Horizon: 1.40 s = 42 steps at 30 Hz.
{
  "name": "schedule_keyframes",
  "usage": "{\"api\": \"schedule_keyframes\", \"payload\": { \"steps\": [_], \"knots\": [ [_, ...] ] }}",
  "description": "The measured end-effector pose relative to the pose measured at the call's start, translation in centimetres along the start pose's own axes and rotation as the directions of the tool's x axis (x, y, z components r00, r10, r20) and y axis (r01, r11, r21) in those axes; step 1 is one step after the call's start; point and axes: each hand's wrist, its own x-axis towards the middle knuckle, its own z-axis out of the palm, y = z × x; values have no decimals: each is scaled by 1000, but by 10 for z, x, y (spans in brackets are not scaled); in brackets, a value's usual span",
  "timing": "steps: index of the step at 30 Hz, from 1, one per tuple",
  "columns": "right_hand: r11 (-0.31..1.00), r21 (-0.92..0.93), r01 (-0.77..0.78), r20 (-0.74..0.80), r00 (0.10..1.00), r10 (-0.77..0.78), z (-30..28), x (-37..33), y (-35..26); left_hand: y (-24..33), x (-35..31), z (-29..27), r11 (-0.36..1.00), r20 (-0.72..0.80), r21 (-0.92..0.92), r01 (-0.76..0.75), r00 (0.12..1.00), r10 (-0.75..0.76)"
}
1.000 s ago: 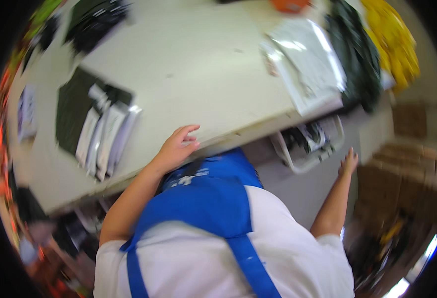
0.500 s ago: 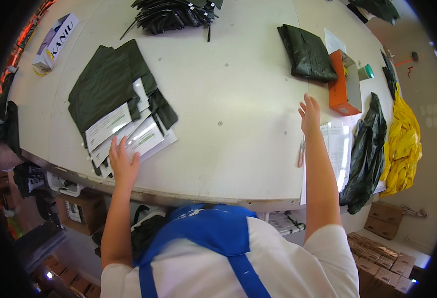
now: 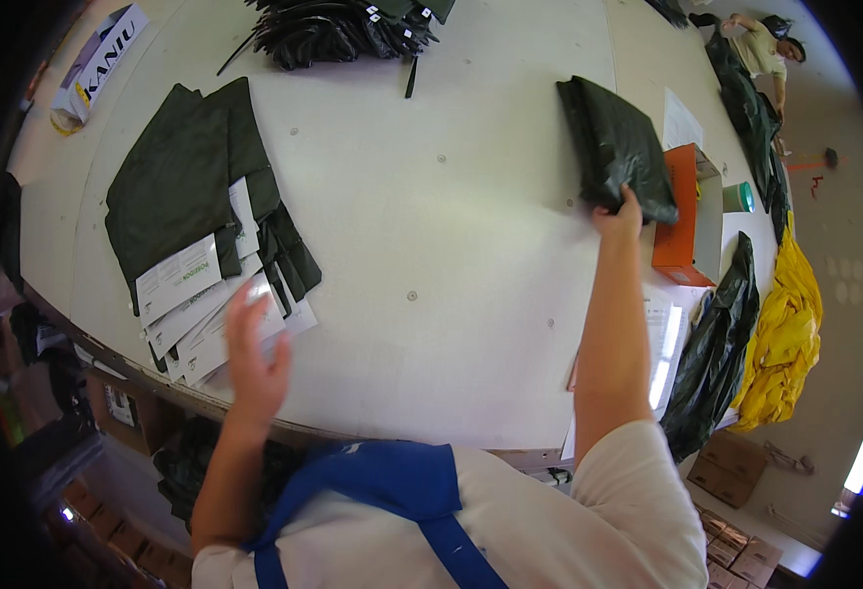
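My right hand [image 3: 622,218] reaches far forward and grips the near corner of a folded dark green bundle [image 3: 616,142] of shiny coated fabric. The bundle's near side is tilted up a little, with my thumb on top and my fingers hidden beneath. Above the table's left front part, my left hand [image 3: 258,363] is held with its fingers apart and nothing in it, slightly blurred. Just beyond it lie overlapping white printed cards [image 3: 178,281], tucked against a pile of flat dark green folded pieces [image 3: 174,187].
An orange box [image 3: 677,240] stands right of the bundle, beside a green-lidded tub [image 3: 738,197]. Dark green fabric [image 3: 714,353] and yellow fabric [image 3: 789,319] hang at the right edge. A black stack [image 3: 338,34] lies at the back, a white box [image 3: 100,64] far left. Another person [image 3: 765,51] is far right.
My right hand has moved onto the folded bundle and taken hold of its near corner. My left hand has come away from the cards toward me. The whole view has shifted.
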Motion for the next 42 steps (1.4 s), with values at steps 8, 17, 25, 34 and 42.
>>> {"api": "schedule_keyframes", "payload": {
  "steps": [8,17,25,34,42],
  "knots": [
    [951,-11,-308,147,941,306,-143,-292,163,36,-8,159,-131,816,-578,805,573,-80],
    [542,-696,472,639,751,166,-203,-325,79,19,-76,76,-185,805,-593,783,582,-116],
    [691,-717,-95,433,717,547,-205,-295,149,15,-98,59,-496,924,-330,803,381,2],
    [591,-806,-40,371,744,557,-193,-317,152,19,-98,45,-50,854,-516,855,508,-110],
    [-630,-316,709,713,616,336,-111,-348,150,79,-119,115,447,536,-478,756,655,-533]
  ]
}}
